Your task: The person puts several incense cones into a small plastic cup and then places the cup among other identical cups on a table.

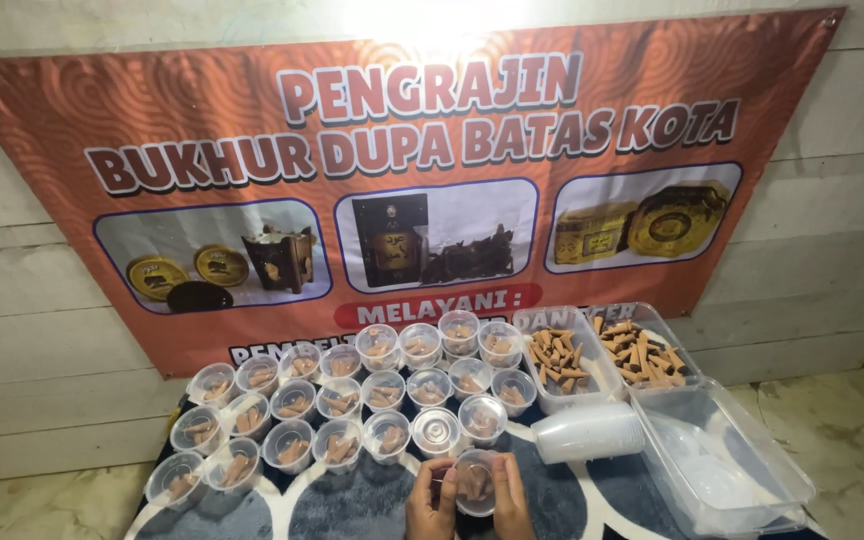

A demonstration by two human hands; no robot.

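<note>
At the bottom centre of the frame both hands close around one small clear plastic cup (475, 482) that holds a few brown cone-shaped pieces. The left hand (431, 508) grips its left side with curled fingers, and the right hand (511, 505) cups the right side, thumb toward the rim. Whether a lid is on it I cannot tell.

The cup looks very light and thin-walled, so it should flex under a hard squeeze; a gentle hold around the wall, low down and from both sides, seems safest. The plastic looks smooth and likely a little slippery. The cones inside are loose and probably brittle, so tilting could spill or chip them.

Just above the hands one cup with a lid (437, 430) sits in rows of filled open cups (340, 390) that spread toward the left of the frame on a dark patterned mat (352, 505). To the right lies a stack of empty cups (588, 432) on its side, two clear tubs of cones (600, 358) and a large clear bin (722, 465). An orange banner (402, 180) hangs on the plank wall behind
</note>
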